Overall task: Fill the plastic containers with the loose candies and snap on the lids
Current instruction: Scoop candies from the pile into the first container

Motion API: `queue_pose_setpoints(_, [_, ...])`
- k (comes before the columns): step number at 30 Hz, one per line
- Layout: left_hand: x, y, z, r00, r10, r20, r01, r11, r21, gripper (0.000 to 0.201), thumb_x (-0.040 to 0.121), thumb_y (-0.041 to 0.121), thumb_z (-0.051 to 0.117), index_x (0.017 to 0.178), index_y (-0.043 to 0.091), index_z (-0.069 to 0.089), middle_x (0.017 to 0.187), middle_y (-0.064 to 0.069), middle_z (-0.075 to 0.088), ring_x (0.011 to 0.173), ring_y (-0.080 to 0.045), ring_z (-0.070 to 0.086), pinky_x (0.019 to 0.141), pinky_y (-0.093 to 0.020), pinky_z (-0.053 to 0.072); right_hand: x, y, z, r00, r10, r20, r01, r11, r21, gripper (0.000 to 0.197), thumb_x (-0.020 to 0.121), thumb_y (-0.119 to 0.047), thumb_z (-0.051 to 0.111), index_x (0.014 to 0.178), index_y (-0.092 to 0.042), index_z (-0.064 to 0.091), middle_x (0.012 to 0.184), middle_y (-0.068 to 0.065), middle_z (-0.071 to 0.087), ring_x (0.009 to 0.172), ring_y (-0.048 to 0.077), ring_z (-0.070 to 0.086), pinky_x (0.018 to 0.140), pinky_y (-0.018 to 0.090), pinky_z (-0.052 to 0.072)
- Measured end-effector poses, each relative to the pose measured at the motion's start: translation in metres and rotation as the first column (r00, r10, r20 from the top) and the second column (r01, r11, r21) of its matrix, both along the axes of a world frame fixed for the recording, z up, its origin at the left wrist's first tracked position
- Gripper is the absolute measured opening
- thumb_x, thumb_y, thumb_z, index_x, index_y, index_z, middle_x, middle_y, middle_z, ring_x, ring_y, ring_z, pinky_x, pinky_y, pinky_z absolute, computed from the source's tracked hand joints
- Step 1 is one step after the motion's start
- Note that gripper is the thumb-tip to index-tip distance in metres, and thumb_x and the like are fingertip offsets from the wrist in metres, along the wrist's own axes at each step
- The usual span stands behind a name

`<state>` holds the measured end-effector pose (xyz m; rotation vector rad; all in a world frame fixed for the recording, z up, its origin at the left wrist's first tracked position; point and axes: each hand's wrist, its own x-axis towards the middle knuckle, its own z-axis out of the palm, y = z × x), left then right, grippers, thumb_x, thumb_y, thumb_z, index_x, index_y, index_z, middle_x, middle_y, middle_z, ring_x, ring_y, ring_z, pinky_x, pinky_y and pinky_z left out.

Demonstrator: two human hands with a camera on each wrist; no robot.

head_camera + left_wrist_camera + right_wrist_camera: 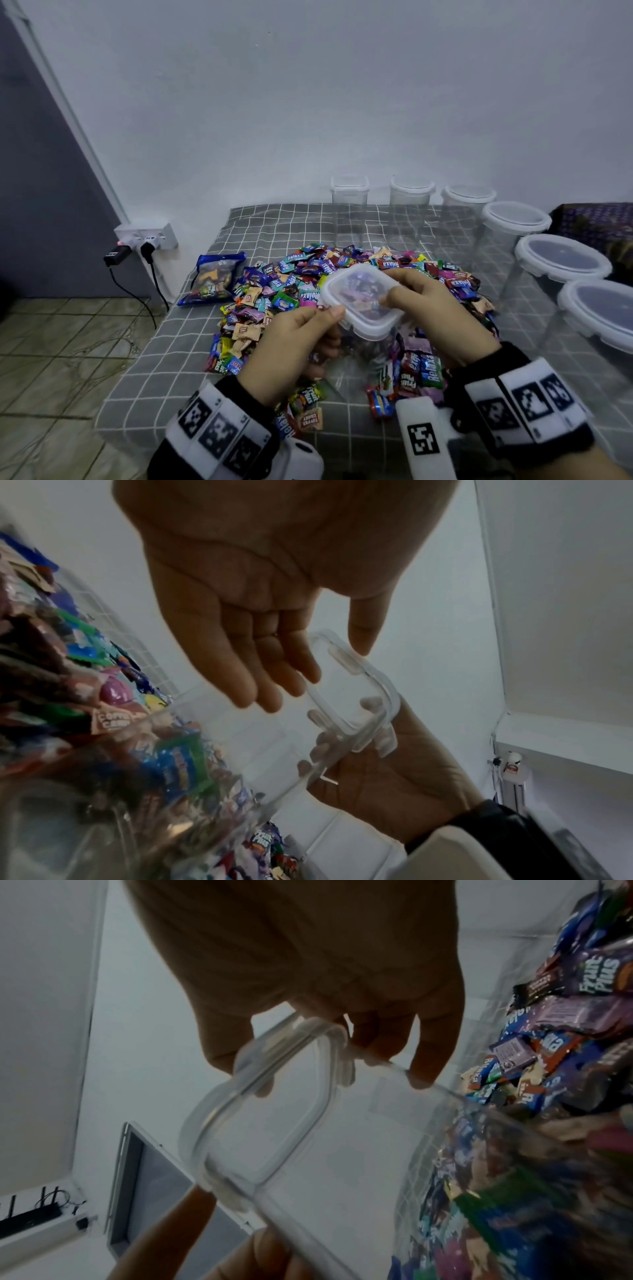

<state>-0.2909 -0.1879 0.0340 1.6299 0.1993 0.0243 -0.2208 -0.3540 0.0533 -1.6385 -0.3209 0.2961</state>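
clear square container [368, 346] part-filled with candies, held above candy pile [294, 274] on checked cloth [164, 373]. square lid [359, 301] seated on top. left hand [291, 346] curled round container side, thumb at lid edge. right hand [442, 315] clamped on lid's far edge.

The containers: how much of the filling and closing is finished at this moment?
Little looks finished. In hand: one square container with candies inside; the left hand and right hand hold its lid on top, latches apparently not snapped. Left: six containers behind look empty with lids on, and a large candy pile remains.
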Motion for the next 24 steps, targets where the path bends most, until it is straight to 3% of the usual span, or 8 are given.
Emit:
queue_pose_setpoints(3, [0.006,0.000,0.004,1.000,-0.005,-0.011,0.005,1.000,0.002,0.031,0.086,0.040,0.055,0.072,0.012,0.057,0.068,0.001,0.062,0.063,-0.010,0.062,0.057,-0.028,0.050,0.011,-0.004,0.001,0.997,0.072,-0.039,-0.074,0.995,-0.060,0.026,0.071,-0.013,0.071,0.096,-0.011,0.066,0.074,0.001,0.069,0.055,0.008,0.059,0.048,0.017,0.044])
queue_pose_setpoints(6, [0.014,0.002,0.005,1.000,-0.015,-0.008,0.015,0.998,0.068,0.039,0.074,0.052,0.057,0.076,0.014,0.056,0.069,0.002,0.063,0.065,-0.011,0.060,0.066,-0.031,0.049,0.022,-0.005,0.001,0.992,0.105,-0.076,-0.115,0.983,-0.140,0.022,0.075,-0.017,0.074,0.092,-0.013,0.062,0.079,0.004,0.065,0.063,0.014,0.057,0.058,0.025,0.044])
queue_pose_setpoints(9, [0.025,0.007,0.009,1.000,-0.010,-0.020,0.010,1.000,0.020,0.024,0.082,0.037,0.063,0.076,0.015,0.055,0.067,0.003,0.063,0.060,-0.008,0.058,0.063,-0.028,0.045,0.029,-0.003,-0.001,0.992,0.101,-0.078,-0.116,0.970,-0.213,0.048,0.060,-0.034,0.076,0.092,-0.012,0.049,0.081,0.004,0.053,0.070,0.017,0.051,0.063,0.032,0.041])
queue_pose_setpoints(11, [0.031,0.011,0.013,0.998,-0.036,-0.056,0.034,0.999,-0.034,0.016,0.085,0.028,0.062,0.076,0.017,0.056,0.066,0.005,0.063,0.057,-0.005,0.058,0.061,-0.026,0.045,0.031,-0.002,-0.001,0.992,0.090,-0.086,-0.106,0.973,-0.206,0.051,0.055,-0.038,0.075,0.086,-0.014,0.043,0.077,0.002,0.049,0.066,0.016,0.048,0.061,0.032,0.040])
queue_pose_setpoints(15, [0.039,0.013,0.012,0.991,-0.088,-0.101,0.078,0.992,-0.101,0.011,0.087,0.026,0.059,0.081,0.018,0.058,0.074,0.002,0.059,0.061,-0.006,0.057,0.061,-0.027,0.049,0.033,-0.002,-0.001,0.990,0.108,-0.095,-0.124,0.976,-0.179,0.052,0.056,-0.034,0.079,0.085,-0.013,0.042,0.073,-0.001,0.049,0.055,0.007,0.050,0.048,0.021,0.042])
queue_pose_setpoints(18, [0.042,0.015,0.010,0.988,-0.097,-0.119,0.078,0.984,-0.160,0.010,0.086,0.025,0.058,0.079,0.018,0.057,0.074,0.000,0.057,0.064,-0.009,0.054,0.070,-0.034,0.051,0.034,-0.002,-0.001,0.988,0.120,-0.095,-0.136,0.971,-0.194,0.048,0.065,-0.028,0.084,0.087,-0.013,0.044,0.072,-0.002,0.053,0.053,0.005,0.052,0.048,0.022,0.043])
queue_pose_setpoints(20, [0.044,0.016,0.010,0.986,-0.106,-0.128,0.081,0.978,-0.190,0.007,0.085,0.023,0.058,0.082,0.016,0.059,0.080,-0.003,0.057,0.070,-0.012,0.054,0.074,-0.038,0.052,0.033,0.000,0.000,0.987,0.124,-0.098,-0.142,0.970,-0.200,0.050,0.063,-0.031,0.084,0.090,-0.013,0.047,0.075,-0.002,0.057,0.056,0.006,0.056,0.050,0.023,0.045])
queue_pose_setpoints(24, [0.045,0.013,0.013,0.997,-0.039,-0.073,0.023,0.977,-0.214,0.008,0.086,0.011,0.055,0.082,0.011,0.061,0.086,-0.011,0.055,0.073,-0.015,0.053,0.056,-0.032,0.056,0.029,0.004,0.002,0.989,0.127,-0.077,-0.141,0.968,-0.210,0.066,0.054,-0.047,0.085,0.099,-0.013,0.052,0.086,0.002,0.063,0.061,0.009,0.061,0.047,0.023,0.046])
